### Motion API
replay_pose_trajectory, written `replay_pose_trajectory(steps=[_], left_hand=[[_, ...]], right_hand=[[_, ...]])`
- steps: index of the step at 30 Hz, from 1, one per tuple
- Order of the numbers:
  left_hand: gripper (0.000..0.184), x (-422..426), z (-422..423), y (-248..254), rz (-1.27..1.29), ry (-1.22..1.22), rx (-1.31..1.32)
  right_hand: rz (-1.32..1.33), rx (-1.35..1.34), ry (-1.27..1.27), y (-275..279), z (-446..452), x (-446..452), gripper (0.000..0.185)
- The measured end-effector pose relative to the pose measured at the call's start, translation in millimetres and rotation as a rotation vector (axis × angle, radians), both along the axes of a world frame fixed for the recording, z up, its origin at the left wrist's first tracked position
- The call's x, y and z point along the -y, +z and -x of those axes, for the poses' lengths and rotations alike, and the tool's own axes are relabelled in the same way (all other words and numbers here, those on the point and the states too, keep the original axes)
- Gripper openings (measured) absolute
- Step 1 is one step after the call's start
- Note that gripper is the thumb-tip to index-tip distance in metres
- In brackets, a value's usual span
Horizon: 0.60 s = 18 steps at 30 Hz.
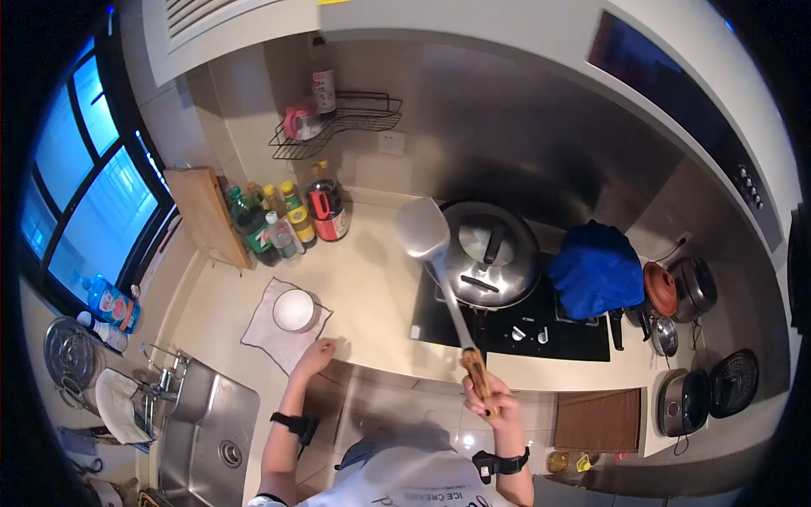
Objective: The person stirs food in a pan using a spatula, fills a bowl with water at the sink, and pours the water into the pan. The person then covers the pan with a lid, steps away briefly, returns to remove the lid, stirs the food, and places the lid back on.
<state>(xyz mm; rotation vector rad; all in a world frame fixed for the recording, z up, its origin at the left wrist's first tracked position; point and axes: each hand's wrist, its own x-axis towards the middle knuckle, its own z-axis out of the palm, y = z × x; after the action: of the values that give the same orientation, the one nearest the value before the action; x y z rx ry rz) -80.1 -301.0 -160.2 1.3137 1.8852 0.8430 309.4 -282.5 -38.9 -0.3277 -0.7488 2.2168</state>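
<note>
My right hand (pixel 492 400) is wrapped round the wooden handle of a wok spatula (pixel 422 228). Its broad metal blade is raised, appearing just left of the lidded wok (pixel 490 253) on the stove. The wok's shiny lid has a black handle. My left hand (pixel 316 356), loosely closed with nothing visible in it, is at the counter's front edge. Closest to it is a white bowl (pixel 294 311) on a grey cloth (pixel 263 325).
Several bottles (pixel 291 215) and a wooden board (pixel 208 215) stand at the back left. A sink (pixel 211 422) is at the lower left. Blue cloth (pixel 596 270) covers something on the stove's (pixel 507 338) right side. Beyond it are a brown-lidded pot (pixel 659 289) and an open appliance (pixel 683 401).
</note>
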Motion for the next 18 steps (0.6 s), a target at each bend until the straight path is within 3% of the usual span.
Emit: replay_pose_trajectory(steps=[1, 4, 6, 8, 10, 13, 18], left_hand=[[0.028, 16, 11, -2, 0.020, 0.010, -0.012], [0.031, 61, 59, -51, 0.136, 0.091, -0.130], [0.030, 92, 77, -68, 0.203, 0.230, -0.243], [0.030, 122, 109, -112, 0.352, -0.103, -0.647], [0.033, 144, 100, -100, 0.324, 0.090, -0.411], [0.043, 168, 104, -125, 0.432, 0.085, -0.409], [0.054, 161, 86, -121, 0.516, 0.148, -0.552]], right_hand=[[0.000, -0.040, 0.170, -7, 12, -6, 0.069], [-0.114, 0.525, 0.036, -9, 62, -3, 0.058], [-0.438, 0.759, -0.110, -57, 84, -14, 0.049], [-0.797, 0.942, -0.296, -94, 104, -22, 0.050], [-0.713, 1.095, -0.251, -97, 121, -27, 0.050], [-0.773, 1.196, -0.367, -128, 145, -39, 0.051], [-0.845, 1.222, -0.525, -177, 173, -68, 0.052]])
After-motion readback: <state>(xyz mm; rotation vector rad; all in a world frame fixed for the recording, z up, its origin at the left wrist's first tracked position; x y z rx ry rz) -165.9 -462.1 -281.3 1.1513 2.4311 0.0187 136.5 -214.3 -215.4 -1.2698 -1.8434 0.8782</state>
